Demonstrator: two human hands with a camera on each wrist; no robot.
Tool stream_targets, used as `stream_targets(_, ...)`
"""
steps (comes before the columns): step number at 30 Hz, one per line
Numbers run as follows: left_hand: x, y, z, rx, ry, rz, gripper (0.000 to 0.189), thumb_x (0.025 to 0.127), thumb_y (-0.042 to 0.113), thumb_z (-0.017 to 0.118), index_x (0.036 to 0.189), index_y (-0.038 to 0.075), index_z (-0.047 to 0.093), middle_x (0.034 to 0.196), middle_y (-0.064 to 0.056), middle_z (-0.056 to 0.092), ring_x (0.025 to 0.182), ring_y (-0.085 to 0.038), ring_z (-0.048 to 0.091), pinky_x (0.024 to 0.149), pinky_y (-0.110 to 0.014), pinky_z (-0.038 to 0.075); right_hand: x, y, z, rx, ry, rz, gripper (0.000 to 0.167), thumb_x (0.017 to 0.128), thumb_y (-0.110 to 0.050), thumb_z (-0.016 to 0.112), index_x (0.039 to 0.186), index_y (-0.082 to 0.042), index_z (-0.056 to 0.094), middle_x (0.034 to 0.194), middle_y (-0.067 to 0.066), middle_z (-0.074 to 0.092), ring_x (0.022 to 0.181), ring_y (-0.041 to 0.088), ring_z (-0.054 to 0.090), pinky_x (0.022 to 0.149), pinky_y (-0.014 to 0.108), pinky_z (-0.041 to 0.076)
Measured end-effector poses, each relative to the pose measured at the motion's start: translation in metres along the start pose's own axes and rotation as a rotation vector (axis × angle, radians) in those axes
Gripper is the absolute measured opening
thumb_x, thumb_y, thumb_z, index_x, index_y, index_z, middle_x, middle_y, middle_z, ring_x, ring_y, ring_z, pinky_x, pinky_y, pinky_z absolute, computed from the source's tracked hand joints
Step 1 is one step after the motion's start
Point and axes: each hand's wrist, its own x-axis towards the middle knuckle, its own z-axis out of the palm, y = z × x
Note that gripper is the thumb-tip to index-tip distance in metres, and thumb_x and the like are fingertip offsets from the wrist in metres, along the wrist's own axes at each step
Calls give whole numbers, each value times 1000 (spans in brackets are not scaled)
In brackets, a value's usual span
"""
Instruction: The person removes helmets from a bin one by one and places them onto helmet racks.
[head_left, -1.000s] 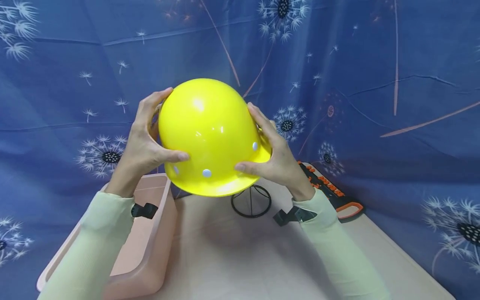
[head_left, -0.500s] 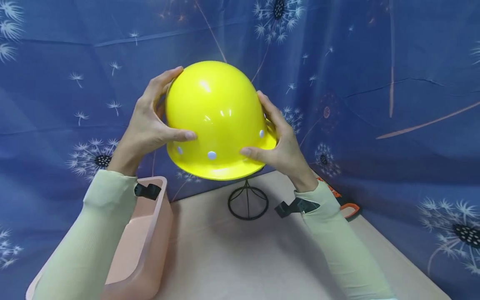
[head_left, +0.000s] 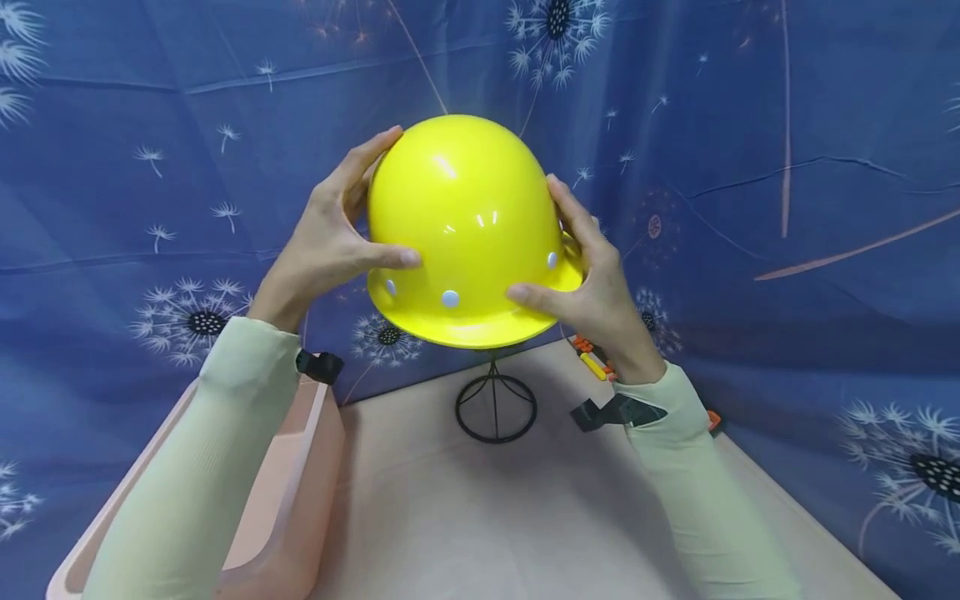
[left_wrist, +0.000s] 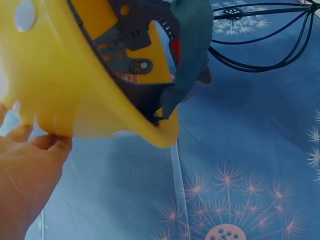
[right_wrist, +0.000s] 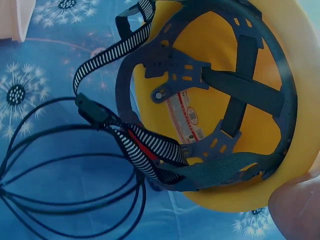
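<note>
blue cloth (head_left: 720, 108) bg, yellow helmet (head_left: 465, 208), btwn l grip (head_left: 333, 229) & r grip (head_left: 603, 292)

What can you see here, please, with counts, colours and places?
helmet: one, yellow, held up
harness: one, dark, inside the helmet
chin strap: one, black and white, helmet's underside
label: one, white and red, inside the helmet
table: one, pale, underneath
wire stand: one, black, on the table
bin: one, pink, table's left
partly hidden items: count unclear, orange and yellow, table's right
printed cloth: count unclear, blue, behind the table
left hand: one, helmet's left
right hand: one, helmet's right
sleeves: two, pale green, forearms
wrist straps: two, black, wrists
</note>
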Motion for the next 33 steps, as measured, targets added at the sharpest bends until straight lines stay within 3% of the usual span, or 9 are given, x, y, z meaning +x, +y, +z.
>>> stream_targets(6, 16, -4, 0, -12, -55, 16, 114, 73, 22, 100, 167, 35, 38, 172, 9, 42, 157, -15, 45, 131, -44, 40, 0, 6, -4, -31, 36, -3, 104, 81, -16, 92, 168, -28, 37, 171, -8, 43, 152, 24, 51, 123, 30, 48)
stream_targets(8, 20, -6, 1, -16, -63, 28, 113, 72, 25, 100, 167, 34, 38, 171, 8, 44, 157, -15, 45, 131, -45, 39, 0, 7, -5, -35, 40, 0, 103, 82, -15, 91, 168, -28, 36, 172, -8, 42, 153, 22, 50, 119, 28, 52)
stream_targets(16, 24, -20, 5, -55, -68, 55, 112, 73, 21, 98, 167, 35, 39, 171, 9, 43, 156, -16, 47, 130, -45, 41, 2, 14, -8, -50, 36, 17, 105, 81, -27, 94, 169, -25, 36, 172, -3, 42, 150, 26, 52, 118, 27, 52)
stream_targets(20, 27, -24, 6, -29, -78, 24, 113, 74, 16, 96, 167, 38, 36, 172, 11, 39, 155, -16, 47, 127, -48, 45, 2, 21, -8, -30, 36, 26, 105, 82, -23, 93, 169, -27, 35, 172, -3, 41, 149, 26, 52, 116, 26, 53)
stream_targets(26, 32, -33, 4, 38, -122, -47, 112, 76, 29, 97, 166, 46, 34, 176, 19, 26, 160, -17, 40, 123, -53, 49, -1, 37, -3, 33, 39, 67, 102, 84, -12, 87, 169, -29, 34, 172, -4, 39, 143, 25, 53, 109, 23, 57)
stream_targets(33, 30, -56, 4, 93, -171, -47, 113, 77, 33, 97, 168, 45, 31, 177, 19, 23, 161, -24, 40, 123, -58, 47, -9, 58, 3, 11, 36, 87, 106, 83, -14, 90, 169, -31, 32, 174, -7, 34, 146, 24, 51, 112, 23, 55)
